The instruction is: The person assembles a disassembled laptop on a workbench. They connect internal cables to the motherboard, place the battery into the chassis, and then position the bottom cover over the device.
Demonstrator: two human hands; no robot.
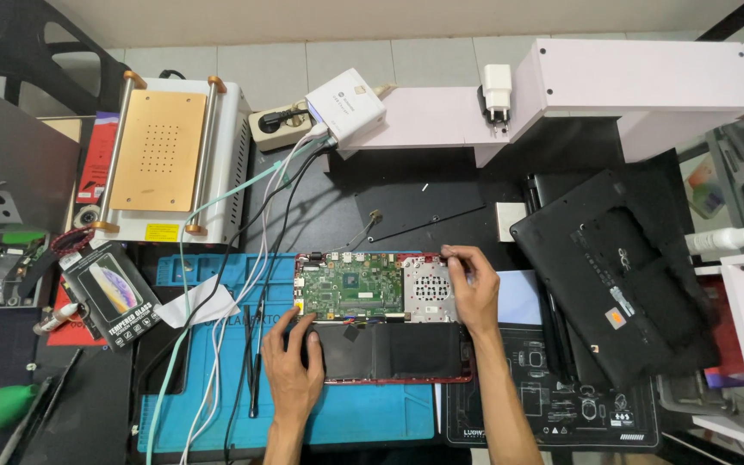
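Left hand (pixel 297 357) flat, fingers spread, pressing laptop (pixel 381 319) battery corner; right hand (pixel 474 288) pinching the upper right edge by the heatsink. Opened laptop lies on blue mat (pixel 217 379), mid-bench. Black cover (pixel 617 275) right, heating plate (pixel 161 155) far left.

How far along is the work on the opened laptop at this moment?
Done: the laptop base lies open on the blue mat, green circuit board and black battery exposed; a detached black cover lies to the right.
In hand: the left hand presses the battery's left end; the right hand fingers the board's top right corner.
Left: board and battery both sit in the base.
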